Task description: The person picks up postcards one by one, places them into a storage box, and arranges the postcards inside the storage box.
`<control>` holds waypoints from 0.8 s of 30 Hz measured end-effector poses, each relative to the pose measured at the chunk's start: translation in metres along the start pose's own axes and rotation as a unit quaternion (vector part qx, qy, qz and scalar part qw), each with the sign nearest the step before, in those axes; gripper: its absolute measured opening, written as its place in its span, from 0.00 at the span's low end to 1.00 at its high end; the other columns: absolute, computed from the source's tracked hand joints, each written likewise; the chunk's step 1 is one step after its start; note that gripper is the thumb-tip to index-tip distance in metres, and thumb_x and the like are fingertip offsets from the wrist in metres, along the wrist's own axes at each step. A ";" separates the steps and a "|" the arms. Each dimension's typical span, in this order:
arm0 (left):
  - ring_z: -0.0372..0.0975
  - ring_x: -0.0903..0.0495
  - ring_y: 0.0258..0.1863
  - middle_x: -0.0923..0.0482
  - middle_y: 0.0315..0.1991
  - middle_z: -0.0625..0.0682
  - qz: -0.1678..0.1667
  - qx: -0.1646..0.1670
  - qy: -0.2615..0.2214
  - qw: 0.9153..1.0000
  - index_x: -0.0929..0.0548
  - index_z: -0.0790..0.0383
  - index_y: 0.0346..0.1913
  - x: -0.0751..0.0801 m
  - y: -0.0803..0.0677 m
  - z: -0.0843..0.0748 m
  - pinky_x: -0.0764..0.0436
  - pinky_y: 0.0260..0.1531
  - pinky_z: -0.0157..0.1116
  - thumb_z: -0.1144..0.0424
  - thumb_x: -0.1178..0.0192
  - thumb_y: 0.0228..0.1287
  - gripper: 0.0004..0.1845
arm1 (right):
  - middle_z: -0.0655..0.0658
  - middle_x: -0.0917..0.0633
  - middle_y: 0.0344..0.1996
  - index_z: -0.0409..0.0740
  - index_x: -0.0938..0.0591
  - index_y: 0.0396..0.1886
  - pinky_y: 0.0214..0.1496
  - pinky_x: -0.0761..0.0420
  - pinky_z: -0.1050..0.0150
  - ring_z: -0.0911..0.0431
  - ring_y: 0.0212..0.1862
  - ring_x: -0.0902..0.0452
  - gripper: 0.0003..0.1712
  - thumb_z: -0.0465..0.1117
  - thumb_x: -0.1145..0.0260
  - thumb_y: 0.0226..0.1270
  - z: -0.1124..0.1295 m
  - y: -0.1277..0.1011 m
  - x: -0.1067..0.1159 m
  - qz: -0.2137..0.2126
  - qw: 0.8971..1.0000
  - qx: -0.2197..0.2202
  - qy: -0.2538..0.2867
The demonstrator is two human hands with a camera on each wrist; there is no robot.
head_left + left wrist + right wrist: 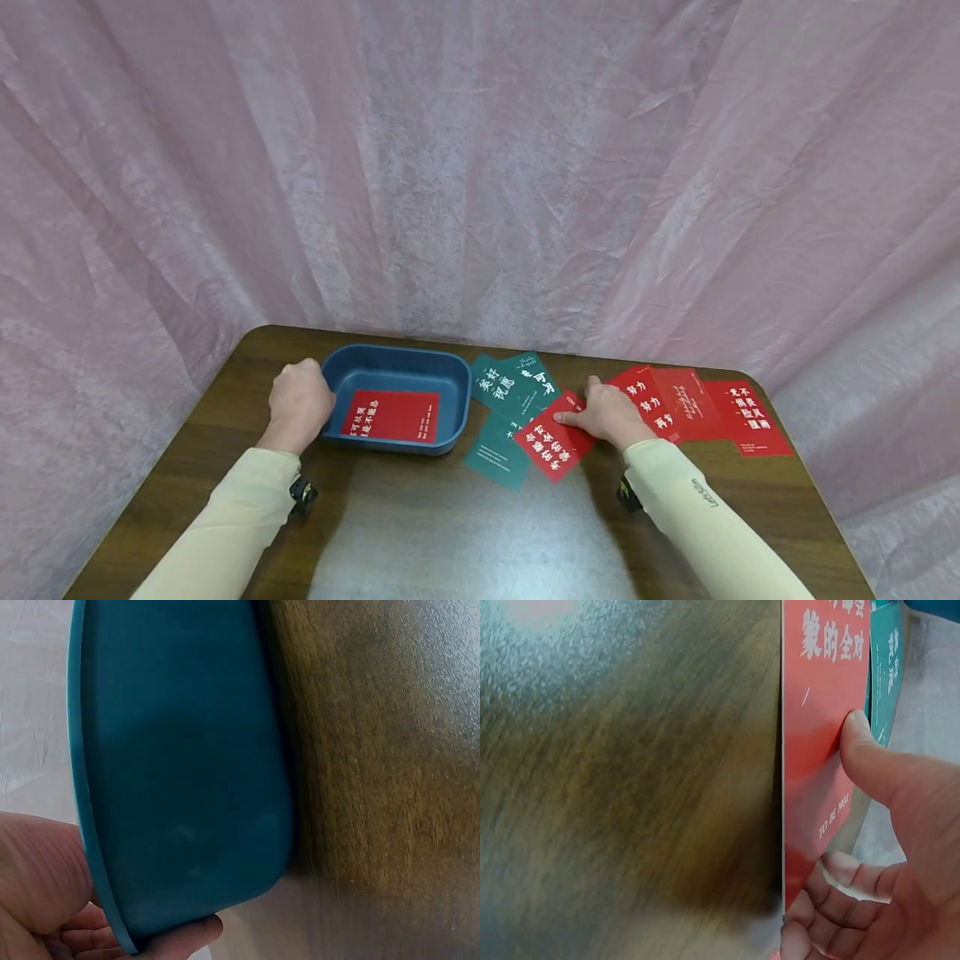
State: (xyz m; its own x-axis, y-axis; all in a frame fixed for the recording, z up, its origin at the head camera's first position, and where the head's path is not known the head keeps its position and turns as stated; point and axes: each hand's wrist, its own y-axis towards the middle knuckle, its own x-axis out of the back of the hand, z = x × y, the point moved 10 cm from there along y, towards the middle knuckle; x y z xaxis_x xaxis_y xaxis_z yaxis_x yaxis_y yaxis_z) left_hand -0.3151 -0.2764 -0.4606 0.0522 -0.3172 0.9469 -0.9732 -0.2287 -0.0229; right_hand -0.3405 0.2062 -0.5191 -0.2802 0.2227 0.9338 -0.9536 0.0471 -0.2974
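Left hand [300,402] grips the left rim of the blue tray [450,385], fingers curled round the edge, likely just to keep it from sliding on the table [420,525]. Inside the tray, to the right of that grip: one red card [392,416] lying flat, text up, nothing else visible. Past the tray sit green cards [516,385], overlapping. Right hand [611,414] pinches another red card [553,446], thumb on its face and fingers curled under its edge; it overlaps a green one. To the right of that grip, more red cards [701,408] are fanned along the table edge.
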 end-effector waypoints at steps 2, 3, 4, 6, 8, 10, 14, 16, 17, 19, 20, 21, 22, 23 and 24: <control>0.54 0.19 0.20 0.20 0.30 0.70 0.000 0.001 0.000 1.000 0.21 0.77 0.37 0.000 0.000 0.000 0.18 0.21 0.51 0.63 0.37 0.54 0.17 | 0.43 0.21 0.38 0.43 0.33 0.55 0.34 0.20 0.57 0.52 0.39 0.26 0.49 0.67 0.28 0.40 0.001 0.000 -0.001 0.002 1.000 0.003 0.015; 0.54 0.19 0.20 0.19 0.30 0.70 -0.003 0.000 0.000 1.000 0.21 0.77 0.37 0.000 0.000 0.000 0.18 0.21 0.51 0.63 0.37 0.53 0.17 | 0.43 0.21 0.38 0.44 0.32 0.54 0.34 0.21 0.58 0.52 0.39 0.26 0.47 0.67 0.28 0.40 0.001 0.000 -0.001 0.002 1.000 0.005 0.019; 0.54 0.19 0.20 0.19 0.30 0.70 -0.005 -0.001 0.000 1.000 0.21 0.77 0.36 0.001 0.000 0.000 0.19 0.21 0.52 0.63 0.37 0.53 0.16 | 0.44 0.21 0.38 0.44 0.31 0.54 0.34 0.21 0.58 0.52 0.39 0.26 0.47 0.67 0.28 0.39 0.001 0.000 -0.001 0.003 1.000 0.006 0.022; 0.55 0.19 0.21 0.19 0.30 0.71 -0.012 -0.004 0.001 1.000 0.21 0.77 0.36 0.002 0.000 -0.001 0.19 0.21 0.52 0.63 0.38 0.53 0.16 | 0.44 0.21 0.36 0.43 0.29 0.50 0.32 0.22 0.60 0.53 0.39 0.26 0.45 0.67 0.28 0.39 0.000 0.002 -0.003 0.007 1.000 0.002 0.027; 0.55 0.19 0.21 0.19 0.29 0.71 -0.019 -0.007 0.001 1.000 0.21 0.77 0.35 0.002 0.000 -0.001 0.19 0.20 0.52 0.63 0.38 0.53 0.16 | 0.44 0.21 0.34 0.42 0.28 0.46 0.30 0.23 0.62 0.53 0.37 0.26 0.43 0.67 0.28 0.38 -0.002 0.003 -0.005 0.011 0.999 -0.005 0.030; 0.55 0.19 0.21 0.19 0.29 0.71 -0.023 -0.009 0.001 1.000 0.21 0.77 0.34 0.003 -0.001 -0.002 0.19 0.20 0.52 0.63 0.38 0.53 0.15 | 0.45 0.22 0.31 0.41 0.26 0.41 0.28 0.24 0.64 0.53 0.35 0.26 0.41 0.68 0.27 0.37 -0.004 0.004 -0.006 0.017 0.999 -0.014 0.036; 0.55 0.19 0.20 0.19 0.29 0.71 -0.017 -0.005 0.003 1.000 0.21 0.78 0.35 0.002 0.000 -0.001 0.19 0.19 0.51 0.63 0.38 0.54 0.16 | 0.46 0.20 0.27 0.42 0.24 0.35 0.26 0.26 0.66 0.54 0.32 0.25 0.38 0.68 0.27 0.36 -0.005 0.002 -0.005 0.023 0.998 -0.024 0.051; 0.55 0.19 0.20 0.19 0.29 0.71 -0.012 -0.002 0.004 1.000 0.21 0.78 0.36 0.002 0.000 -0.001 0.19 0.20 0.51 0.63 0.38 0.54 0.16 | 0.46 0.20 0.27 0.42 0.24 0.36 0.26 0.26 0.65 0.54 0.33 0.25 0.38 0.67 0.26 0.36 -0.005 0.001 -0.004 0.023 0.998 -0.025 0.054; 0.55 0.19 0.20 0.19 0.30 0.71 -0.011 0.000 0.005 1.000 0.21 0.78 0.37 0.002 0.000 -0.001 0.19 0.20 0.51 0.63 0.38 0.54 0.16 | 0.46 0.20 0.28 0.42 0.24 0.37 0.26 0.25 0.65 0.53 0.33 0.25 0.39 0.67 0.26 0.36 -0.005 -0.001 -0.004 0.023 0.998 -0.025 0.055; 0.55 0.19 0.20 0.19 0.30 0.71 -0.010 0.001 0.006 1.000 0.21 0.78 0.37 0.001 0.000 -0.001 0.19 0.20 0.51 0.63 0.38 0.54 0.16 | 0.45 0.21 0.30 0.41 0.26 0.41 0.28 0.25 0.64 0.53 0.36 0.25 0.41 0.67 0.26 0.36 -0.004 -0.003 -0.003 0.024 0.998 -0.021 0.059; 0.55 0.19 0.20 0.19 0.30 0.71 -0.008 0.002 0.006 1.000 0.21 0.78 0.37 0.001 0.000 -0.001 0.19 0.20 0.51 0.63 0.38 0.54 0.17 | 0.45 0.21 0.32 0.41 0.26 0.43 0.28 0.24 0.63 0.52 0.37 0.26 0.42 0.66 0.26 0.36 -0.004 -0.004 -0.003 0.024 0.998 -0.020 0.061; 0.55 0.19 0.20 0.19 0.30 0.71 -0.007 0.003 0.007 1.000 0.21 0.78 0.37 0.000 0.000 -0.001 0.19 0.20 0.51 0.63 0.37 0.54 0.17 | 0.45 0.21 0.34 0.41 0.27 0.46 0.30 0.23 0.62 0.52 0.39 0.26 0.44 0.66 0.26 0.36 -0.004 -0.005 -0.003 0.024 0.997 -0.019 0.064; 0.55 0.19 0.20 0.19 0.30 0.71 -0.006 0.003 0.008 1.000 0.21 0.78 0.37 0.000 0.000 -0.001 0.19 0.20 0.51 0.63 0.37 0.54 0.17 | 0.44 0.22 0.36 0.40 0.28 0.48 0.31 0.23 0.62 0.52 0.40 0.27 0.45 0.66 0.26 0.37 -0.003 -0.006 -0.003 0.024 0.997 -0.017 0.067; 0.55 0.19 0.20 0.19 0.30 0.71 -0.005 0.004 0.008 1.000 0.21 0.78 0.38 0.000 0.000 0.000 0.19 0.20 0.51 0.62 0.37 0.54 0.18 | 0.44 0.22 0.38 0.40 0.29 0.51 0.31 0.22 0.61 0.51 0.41 0.27 0.47 0.65 0.26 0.37 -0.003 -0.007 -0.003 0.026 0.997 -0.014 0.070; 0.55 0.19 0.20 0.19 0.30 0.71 -0.006 0.004 0.009 1.000 0.21 0.78 0.38 -0.001 -0.001 0.000 0.19 0.20 0.51 0.62 0.37 0.54 0.18 | 0.44 0.22 0.39 0.40 0.29 0.53 0.32 0.22 0.60 0.51 0.42 0.27 0.48 0.65 0.26 0.37 -0.002 -0.008 -0.003 0.029 0.997 -0.013 0.076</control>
State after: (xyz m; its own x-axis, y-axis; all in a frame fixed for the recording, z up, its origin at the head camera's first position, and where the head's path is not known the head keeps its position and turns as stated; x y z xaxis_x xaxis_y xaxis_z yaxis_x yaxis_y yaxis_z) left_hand -0.3146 -0.2760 -0.4612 0.0593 -0.2984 0.9526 -0.9708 -0.2396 -0.0146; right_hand -0.3316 0.2071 -0.5200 -0.3131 0.3703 0.8746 -0.9324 0.0552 -0.3572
